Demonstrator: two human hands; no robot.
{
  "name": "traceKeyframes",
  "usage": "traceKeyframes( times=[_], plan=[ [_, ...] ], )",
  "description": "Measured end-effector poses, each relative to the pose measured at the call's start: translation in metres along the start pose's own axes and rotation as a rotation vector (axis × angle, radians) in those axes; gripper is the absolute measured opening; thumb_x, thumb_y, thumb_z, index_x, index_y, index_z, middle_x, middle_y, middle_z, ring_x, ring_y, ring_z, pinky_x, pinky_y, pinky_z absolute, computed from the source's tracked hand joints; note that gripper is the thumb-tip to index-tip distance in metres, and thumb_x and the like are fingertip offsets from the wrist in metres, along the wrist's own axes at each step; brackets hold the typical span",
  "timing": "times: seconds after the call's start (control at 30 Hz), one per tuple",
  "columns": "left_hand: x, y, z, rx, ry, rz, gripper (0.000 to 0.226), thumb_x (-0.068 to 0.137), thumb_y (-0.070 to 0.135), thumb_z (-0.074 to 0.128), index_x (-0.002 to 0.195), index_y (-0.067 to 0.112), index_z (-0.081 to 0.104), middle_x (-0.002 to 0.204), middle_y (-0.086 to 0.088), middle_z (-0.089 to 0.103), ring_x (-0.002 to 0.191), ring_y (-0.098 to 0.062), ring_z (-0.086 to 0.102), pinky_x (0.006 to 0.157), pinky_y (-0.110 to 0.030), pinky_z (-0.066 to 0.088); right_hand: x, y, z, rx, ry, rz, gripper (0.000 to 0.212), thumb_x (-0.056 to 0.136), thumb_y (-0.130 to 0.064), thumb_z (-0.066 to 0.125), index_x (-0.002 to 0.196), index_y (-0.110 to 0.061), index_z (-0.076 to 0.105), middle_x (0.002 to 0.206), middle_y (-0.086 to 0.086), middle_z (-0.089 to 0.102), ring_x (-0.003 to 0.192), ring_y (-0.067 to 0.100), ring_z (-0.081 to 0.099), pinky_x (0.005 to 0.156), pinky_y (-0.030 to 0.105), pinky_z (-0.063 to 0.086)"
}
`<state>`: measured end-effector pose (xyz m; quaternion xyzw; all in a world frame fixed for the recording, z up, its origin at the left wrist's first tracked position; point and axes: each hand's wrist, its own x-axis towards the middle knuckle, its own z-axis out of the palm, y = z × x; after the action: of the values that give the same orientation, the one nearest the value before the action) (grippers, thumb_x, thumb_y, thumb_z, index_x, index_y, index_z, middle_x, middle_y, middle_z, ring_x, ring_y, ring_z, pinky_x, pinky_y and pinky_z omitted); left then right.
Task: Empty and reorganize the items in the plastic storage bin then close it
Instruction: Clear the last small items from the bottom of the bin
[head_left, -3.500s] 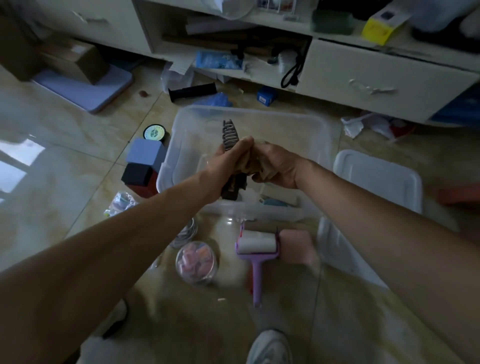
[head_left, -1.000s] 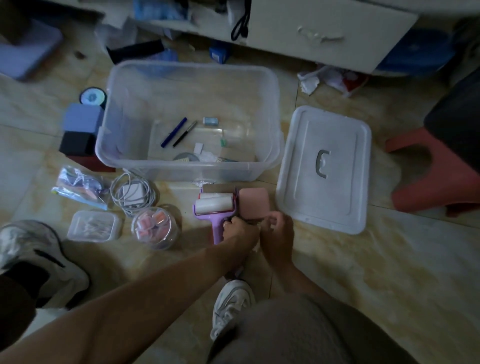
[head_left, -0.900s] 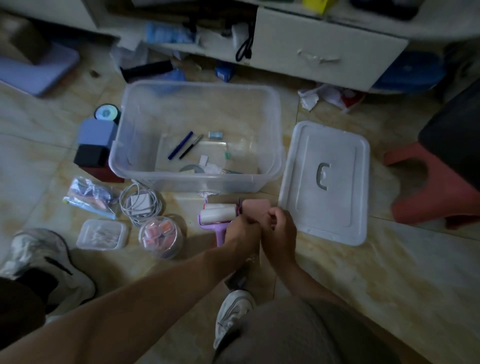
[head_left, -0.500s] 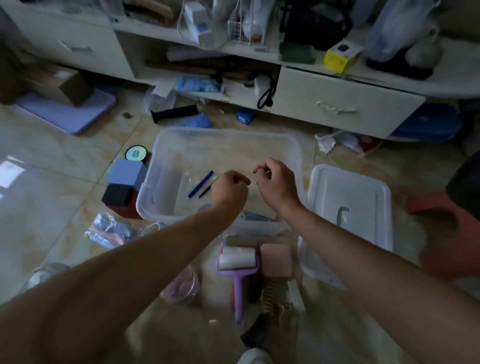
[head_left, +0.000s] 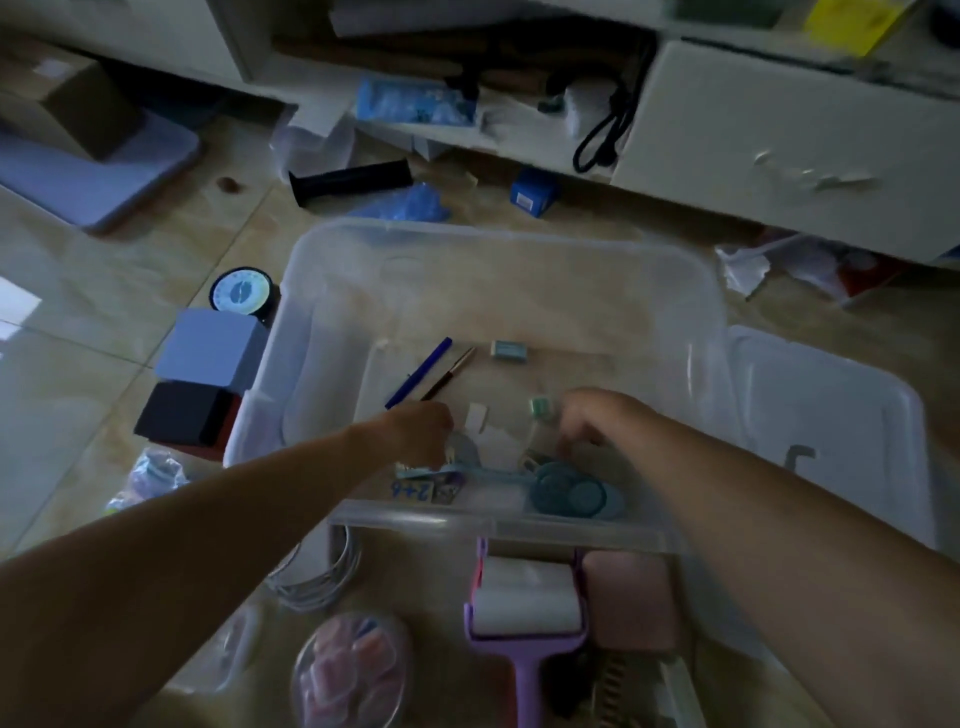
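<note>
While both our hands are down inside the clear storage bin (head_left: 519, 525), the main risk we see is fumbling the small clutter at its near end: our left hand (head_left: 423, 434) hangs over the scraps of paper (head_left: 480, 418), our right hand (head_left: 589, 418) beside a small green piece (head_left: 540, 405), and both are too blurred for us to tell whether either grip is closed on anything or loose. The things here are thin and flat, so a hasty pinch may lift two at once or flick one aside. Just this side of the bin wall, the purple lint roller (head_left: 524, 608), the pink block (head_left: 631, 600), the coiled white cable (head_left: 322, 571) and the round tub of pink pieces (head_left: 353, 670) crowd the floor, leaving little room to set more down. Nearer the wall inside lie a teal round tool (head_left: 571, 496) and number cards (head_left: 423, 491); farther in, a blue pen (head_left: 418, 374), a dark pen (head_left: 449, 374) and a small pale box (head_left: 510, 351) remain. The lid (head_left: 831, 395) lies on the floor to the right, well clear; the boxes (head_left: 208, 374) flank the left side.
</note>
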<state>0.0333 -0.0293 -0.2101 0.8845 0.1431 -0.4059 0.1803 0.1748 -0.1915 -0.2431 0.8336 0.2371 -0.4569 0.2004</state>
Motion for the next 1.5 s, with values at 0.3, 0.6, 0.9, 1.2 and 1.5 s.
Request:
traceKeyframes(
  times=[0.3,0.6,0.9,1.2,1.5],
  plan=[
    [0.026,-0.014,0.017,0.136,-0.066,0.07,0.071,0.082,0.026,0.077,0.144,0.012,0.045,0.142,-0.007,0.052,0.125,-0.026,0.053,0.1,-0.033,0.045,0.016,0.004,0.002,0.045,-0.101,-0.067,0.046,0.083,-0.036,0.08,0.114,-0.005,0.069,0.083,0.007,0.065,0.066,0.019,0.061,0.056,0.022,0.05],
    [0.027,-0.025,0.022,0.274,-0.076,0.085,0.056,0.082,0.036,0.075,0.131,0.013,0.06,0.124,-0.006,0.064,0.111,-0.023,0.062,0.089,-0.028,0.047,-0.013,-0.014,-0.032,0.645,0.04,-0.359,0.033,0.087,-0.035,0.076,0.115,-0.018,0.067,0.107,0.002,0.069,0.095,0.018,0.068,0.08,0.032,0.059],
    [0.026,-0.031,0.001,-0.593,-0.074,0.021,0.026,0.086,0.003,0.064,0.107,0.017,0.055,0.099,-0.009,0.064,0.079,-0.021,0.061,0.062,-0.028,0.051,-0.017,-0.027,-0.006,1.024,-0.346,-0.401,0.026,0.096,-0.038,0.056,0.102,-0.015,0.066,0.085,0.006,0.068,0.07,0.019,0.062,0.062,0.029,0.048],
    [-0.027,-0.02,-0.036,-1.426,0.338,-0.079,0.01,0.079,0.021,0.064,0.074,0.013,0.068,0.088,-0.02,0.061,0.076,-0.028,0.055,0.07,-0.036,0.044,-0.054,-0.038,-0.034,1.45,-0.164,-0.603,0.032,0.096,-0.035,0.057,0.115,-0.011,0.065,0.097,0.012,0.069,0.081,0.022,0.066,0.074,0.035,0.053],
    [-0.134,0.054,-0.044,-1.57,0.275,0.017,0.008,0.094,0.012,0.064,0.097,0.004,0.064,0.085,-0.016,0.067,0.073,-0.025,0.067,0.071,-0.04,0.061,-0.168,-0.014,-0.024,1.598,0.127,-0.536,0.033,0.098,-0.033,0.058,0.121,-0.01,0.061,0.104,0.016,0.064,0.085,0.028,0.064,0.078,0.042,0.054]
  ],
)
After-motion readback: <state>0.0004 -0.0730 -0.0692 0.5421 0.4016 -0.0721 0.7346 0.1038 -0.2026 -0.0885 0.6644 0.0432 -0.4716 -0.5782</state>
